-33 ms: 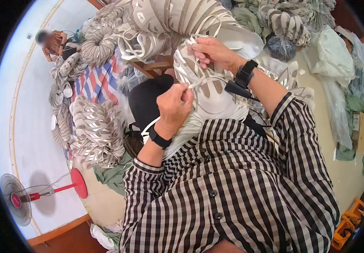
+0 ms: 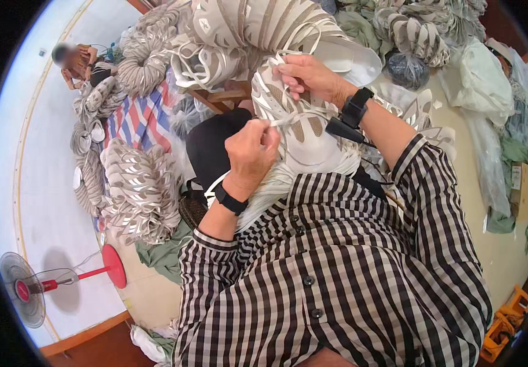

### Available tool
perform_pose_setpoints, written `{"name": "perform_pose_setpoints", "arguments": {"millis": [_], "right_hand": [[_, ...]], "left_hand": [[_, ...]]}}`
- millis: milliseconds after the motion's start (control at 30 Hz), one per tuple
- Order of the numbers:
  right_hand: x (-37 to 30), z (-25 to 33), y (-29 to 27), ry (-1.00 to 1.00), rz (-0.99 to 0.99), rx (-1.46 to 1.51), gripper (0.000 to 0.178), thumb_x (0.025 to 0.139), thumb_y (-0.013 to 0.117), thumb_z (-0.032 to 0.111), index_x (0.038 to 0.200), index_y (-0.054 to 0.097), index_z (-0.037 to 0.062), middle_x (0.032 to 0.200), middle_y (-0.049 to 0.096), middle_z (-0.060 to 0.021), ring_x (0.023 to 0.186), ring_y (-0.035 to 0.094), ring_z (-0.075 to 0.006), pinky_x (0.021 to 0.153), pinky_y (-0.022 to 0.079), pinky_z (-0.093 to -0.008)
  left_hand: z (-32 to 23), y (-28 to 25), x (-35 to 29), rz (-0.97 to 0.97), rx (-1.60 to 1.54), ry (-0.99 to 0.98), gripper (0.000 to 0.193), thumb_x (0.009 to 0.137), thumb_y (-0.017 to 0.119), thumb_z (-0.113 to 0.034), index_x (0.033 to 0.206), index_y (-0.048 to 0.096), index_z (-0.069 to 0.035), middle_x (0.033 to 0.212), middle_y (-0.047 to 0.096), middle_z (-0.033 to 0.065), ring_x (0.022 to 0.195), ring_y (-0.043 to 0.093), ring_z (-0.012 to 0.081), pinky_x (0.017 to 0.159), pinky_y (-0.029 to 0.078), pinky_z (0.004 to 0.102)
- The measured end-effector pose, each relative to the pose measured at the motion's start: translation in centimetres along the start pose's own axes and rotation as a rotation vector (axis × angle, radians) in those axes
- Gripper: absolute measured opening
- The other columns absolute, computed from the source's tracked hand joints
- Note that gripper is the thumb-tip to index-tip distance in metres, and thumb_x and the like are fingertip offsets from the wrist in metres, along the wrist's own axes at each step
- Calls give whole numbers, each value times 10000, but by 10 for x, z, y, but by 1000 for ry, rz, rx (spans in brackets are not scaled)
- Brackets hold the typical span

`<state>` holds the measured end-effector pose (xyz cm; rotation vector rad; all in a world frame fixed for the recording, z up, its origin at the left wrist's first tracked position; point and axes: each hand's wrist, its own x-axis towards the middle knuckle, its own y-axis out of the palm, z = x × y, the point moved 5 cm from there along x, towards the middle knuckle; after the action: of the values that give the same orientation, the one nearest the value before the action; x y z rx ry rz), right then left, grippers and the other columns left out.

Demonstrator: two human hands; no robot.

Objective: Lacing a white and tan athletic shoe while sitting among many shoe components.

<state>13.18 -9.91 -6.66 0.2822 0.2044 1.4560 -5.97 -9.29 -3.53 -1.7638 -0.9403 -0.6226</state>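
Observation:
A beige and white shoe upper point(image 2: 313, 148) with mesh cut-outs rests over my lap, its toe toward me. My left hand point(image 2: 250, 153) is closed at its left side, pinching a white shoelace point(image 2: 287, 118) that crosses the upper. At the upper's far end my right hand point(image 2: 305, 74) is closed too, thumb and fingers pinching a lace there. A bunch of loose white laces point(image 2: 271, 194) lies across my lap under the upper. Just beyond my hands, a long row of nested uppers point(image 2: 264, 24) curves round, with lace loops hanging from it.
To the left, a stack of uppers point(image 2: 139, 189) stands beside a striped red, white and blue sheet point(image 2: 132, 119). A red standing fan point(image 2: 38, 286) is at lower left. Another person point(image 2: 79, 64) sits far left. Plastic bags point(image 2: 478, 79) and an orange object point(image 2: 508, 324) are at right.
My left hand has shifted very slightly to the left, with the lace still pinched. My right hand and the upper look the same.

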Motion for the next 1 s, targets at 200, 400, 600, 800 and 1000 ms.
{"name": "perform_pose_setpoints", "arguments": {"millis": [200,400,600,800,1000], "right_hand": [[-2,-1,-5,-11,7,31,199,943,525,224,961,565,31,638,439,55,493,390,-33,494,453,-213],[-1,-1,-3,-14,-2,6,200,944,529,229,967,569,34,634,445,54,487,388,-30,493,451,-210],[-1,-2,-3,-7,-9,28,213,941,539,239,973,573,31,631,445,54,482,388,-30,494,461,-209],[-4,0,-3,-4,-36,12,233,939,523,202,980,564,-23,636,456,35,499,416,-48,475,457,-221],[-4,2,0,-17,-40,3,229,948,513,208,978,560,-14,640,456,38,495,403,-44,477,451,-213]], "left_hand": [[9,-5,-11,66,120,-39,93,744,629,-6,769,543,-31,605,551,91,468,556,181,459,443,274],[-20,-8,-28,270,-47,40,220,698,660,9,894,572,-36,614,526,90,494,543,236,457,421,333],[-38,-12,-25,218,-84,133,185,731,639,33,897,583,-27,651,567,95,511,573,196,486,454,284],[-12,-7,-2,171,95,-113,212,731,651,-27,933,584,-29,742,581,107,609,593,228,545,472,309],[2,20,-15,423,209,-95,183,769,631,-86,940,587,-38,764,610,132,661,616,304,561,478,384]]}}
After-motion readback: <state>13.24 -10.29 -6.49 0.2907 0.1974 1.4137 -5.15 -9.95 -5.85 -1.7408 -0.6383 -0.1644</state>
